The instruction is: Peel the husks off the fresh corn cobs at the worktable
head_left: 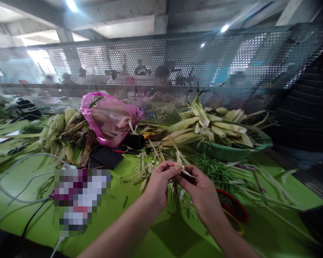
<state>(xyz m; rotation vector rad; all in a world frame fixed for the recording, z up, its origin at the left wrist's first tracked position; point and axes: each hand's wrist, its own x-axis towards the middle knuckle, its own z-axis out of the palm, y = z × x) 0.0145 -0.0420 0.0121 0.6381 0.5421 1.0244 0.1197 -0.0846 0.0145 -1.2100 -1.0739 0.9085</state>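
Observation:
Both of my hands meet over the green table, fingers pinched round a pale strip of corn husk (178,157). My left hand (158,184) grips it between thumb and forefinger. From the other side my right hand (200,188) pinches the same strip, its fingers curled. Part of the strip is hidden by my fingers. Just beyond the left hand lie several small pale husk pieces (142,168). Beside the right hand is a heap of thin green strips (211,168).
A green basket (226,152) bears a pile of corn husks (201,123). A pink plastic bag (97,118) stands near more husks (59,130). A dark phone (107,157), a white cable (24,156) and a red ring-like rim (239,206) lie around. Behind runs a perforated metal screen (97,57).

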